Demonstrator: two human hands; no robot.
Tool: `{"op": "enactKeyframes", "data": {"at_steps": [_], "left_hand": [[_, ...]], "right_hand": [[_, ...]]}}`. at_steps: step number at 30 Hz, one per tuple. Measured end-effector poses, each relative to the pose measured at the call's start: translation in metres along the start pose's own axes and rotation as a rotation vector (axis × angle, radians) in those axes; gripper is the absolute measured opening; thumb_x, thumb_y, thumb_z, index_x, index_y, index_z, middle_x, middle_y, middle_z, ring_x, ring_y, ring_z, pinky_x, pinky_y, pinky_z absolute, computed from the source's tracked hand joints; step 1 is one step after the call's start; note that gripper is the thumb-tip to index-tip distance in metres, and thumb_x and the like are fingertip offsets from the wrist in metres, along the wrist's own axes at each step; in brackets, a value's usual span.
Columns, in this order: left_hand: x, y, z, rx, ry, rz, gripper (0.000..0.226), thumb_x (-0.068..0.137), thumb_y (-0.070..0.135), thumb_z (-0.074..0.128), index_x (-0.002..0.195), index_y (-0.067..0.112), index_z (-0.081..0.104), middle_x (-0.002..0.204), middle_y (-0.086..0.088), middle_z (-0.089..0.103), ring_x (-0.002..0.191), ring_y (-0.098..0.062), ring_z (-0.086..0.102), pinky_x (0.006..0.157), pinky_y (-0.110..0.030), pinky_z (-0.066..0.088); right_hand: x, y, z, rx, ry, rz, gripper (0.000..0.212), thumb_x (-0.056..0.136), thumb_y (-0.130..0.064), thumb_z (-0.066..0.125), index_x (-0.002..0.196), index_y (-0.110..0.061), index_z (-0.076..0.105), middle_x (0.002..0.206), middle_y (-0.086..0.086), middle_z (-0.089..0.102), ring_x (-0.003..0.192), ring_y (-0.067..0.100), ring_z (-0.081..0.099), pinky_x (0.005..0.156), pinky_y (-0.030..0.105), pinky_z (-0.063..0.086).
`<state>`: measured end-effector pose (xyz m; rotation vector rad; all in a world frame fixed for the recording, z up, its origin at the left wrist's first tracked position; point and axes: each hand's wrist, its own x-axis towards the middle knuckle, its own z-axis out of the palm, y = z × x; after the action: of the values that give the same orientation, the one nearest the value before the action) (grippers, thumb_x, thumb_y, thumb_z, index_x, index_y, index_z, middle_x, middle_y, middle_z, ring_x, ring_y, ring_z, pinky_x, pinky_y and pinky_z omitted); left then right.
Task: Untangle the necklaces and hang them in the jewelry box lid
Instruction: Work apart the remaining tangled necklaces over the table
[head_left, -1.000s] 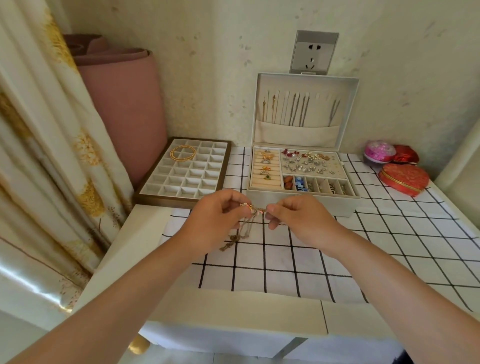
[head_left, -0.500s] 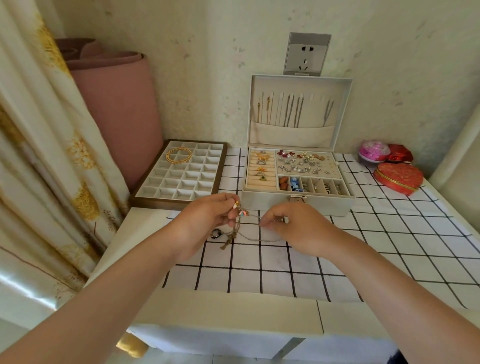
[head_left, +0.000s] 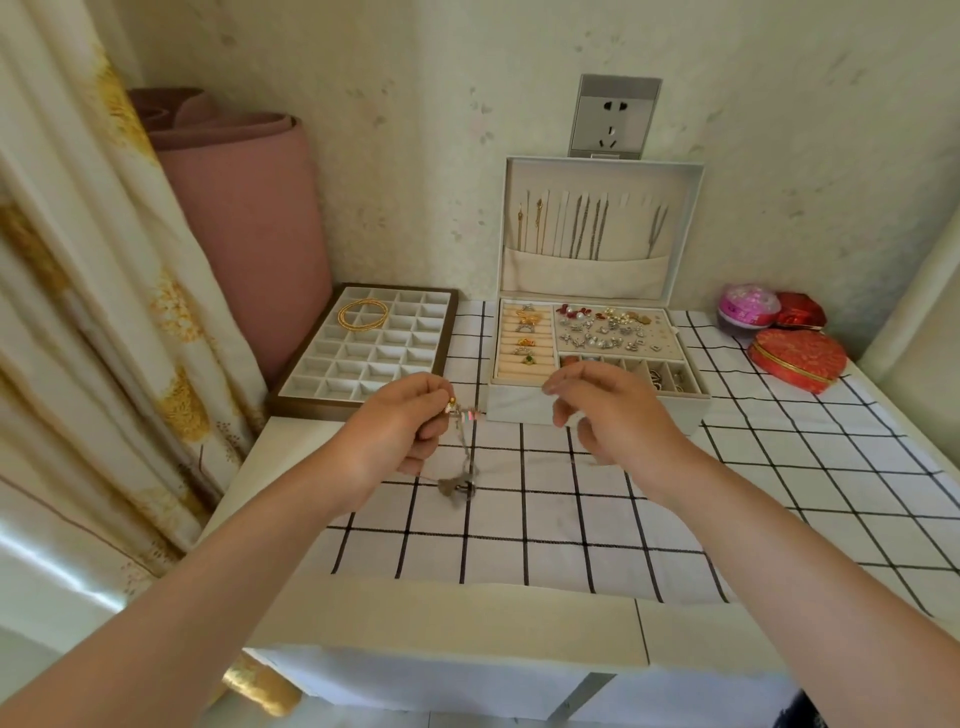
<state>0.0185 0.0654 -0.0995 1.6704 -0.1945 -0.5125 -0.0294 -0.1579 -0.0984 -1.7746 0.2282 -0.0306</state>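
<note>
Obs.: L hand (head_left: 400, 426) is raised just in front of the jewelry box (head_left: 597, 408), by its front-L corner. Thumb + forefinger pinch the tangled necklaces (head_left: 460, 415) near a few coloured beads. Strands drop from the pinch to 1 knotted clump lying on the checked cloth (head_left: 571, 519) in front of the box. R hand (head_left: 615, 415) is in front of the box's front wall, fingers loosely curled and motion-blurred; cannot tell whether it grips a strand. The lid (head_left: 587, 275) stands upright at the back of the box, with hung chains (head_left: 584, 228) in a row above its pocket. Compartment tray (head_left: 374, 358) sits L of the box w/ gold bangles (head_left: 363, 314) in it. Red heart-shaped case (head_left: 797, 358) lies R of the box. Wall socket (head_left: 614, 117) is above the lid.
</note>
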Motion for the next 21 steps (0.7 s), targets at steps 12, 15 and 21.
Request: {"op": "enactKeyframes", "data": {"at_steps": [12, 15, 21], "left_hand": [[-0.010, -0.021, -0.029, 0.654, -0.112, 0.105, 0.025, 0.097, 0.027, 0.057, 0.073, 0.030, 0.056, 0.060, 0.013, 0.048, 0.059, -0.008, 0.041, 0.064, -0.030, 0.036], [-0.018, -0.022, -0.031, 0.678, -0.150, 0.084, 0.027, 0.083, 0.038, 0.077, 0.080, 0.023, 0.054, 0.061, 0.012, 0.043, 0.058, -0.007, 0.037, 0.060, -0.025, 0.035], [-0.022, -0.016, -0.030, 0.610, 0.024, 0.178, 0.017, 0.097, 0.026, 0.062, 0.083, 0.024, 0.073, 0.052, 0.011, 0.045, 0.048, -0.005, 0.035, 0.051, -0.020, 0.030]], "right_hand": [[-0.007, -0.006, -0.007, -0.702, -0.185, -0.066, 0.012, 0.083, -0.044, 0.075, 0.083, -0.032, 0.073, 0.079, -0.009, 0.069, 0.075, 0.007, 0.063, 0.071, 0.030, 0.051], [-0.004, -0.004, -0.008, -0.709, -0.171, -0.090, 0.012, 0.089, -0.041, 0.071, 0.084, -0.031, 0.074, 0.084, -0.014, 0.069, 0.081, 0.003, 0.062, 0.072, 0.025, 0.046], [-0.004, -0.002, -0.006, -0.754, -0.064, -0.075, 0.028, 0.095, -0.043, 0.063, 0.076, -0.023, 0.066, 0.064, -0.009, 0.057, 0.062, 0.009, 0.054, 0.061, 0.030, 0.042]]}}
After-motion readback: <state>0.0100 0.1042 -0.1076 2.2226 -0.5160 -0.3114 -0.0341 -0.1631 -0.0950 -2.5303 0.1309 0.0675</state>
